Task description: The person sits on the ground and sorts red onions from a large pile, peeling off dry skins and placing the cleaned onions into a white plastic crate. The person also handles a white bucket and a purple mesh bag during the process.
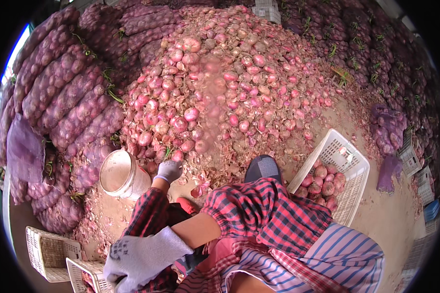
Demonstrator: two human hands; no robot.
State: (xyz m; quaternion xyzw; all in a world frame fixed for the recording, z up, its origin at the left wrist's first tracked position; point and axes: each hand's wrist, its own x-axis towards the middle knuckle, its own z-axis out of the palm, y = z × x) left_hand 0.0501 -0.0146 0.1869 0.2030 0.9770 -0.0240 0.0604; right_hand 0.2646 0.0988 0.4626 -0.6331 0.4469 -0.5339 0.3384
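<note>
My left hand (169, 171), in a pale knitted glove, reaches down to the near edge of a heap of red onions (256, 80). Its fingers are at a red onion (177, 155); whether they grip it is hidden. My right hand (143, 258), gloved alike with printed writing on its back, crosses my body to the lower left. It hangs above the near white plastic crate (75, 269), its fingers curled down and mostly hidden. A white plastic bucket (108, 172) stands left of my left hand. At my right is a white slotted crate (355, 183) partly filled with red onions (327, 187).
Stacked purple mesh sacks of onions (69, 88) rise at the left, and more sacks (352, 47) at the right. Another white crate (44, 252) lies at the lower left. Loose skins (227, 161) litter the floor around my grey shoe (263, 169).
</note>
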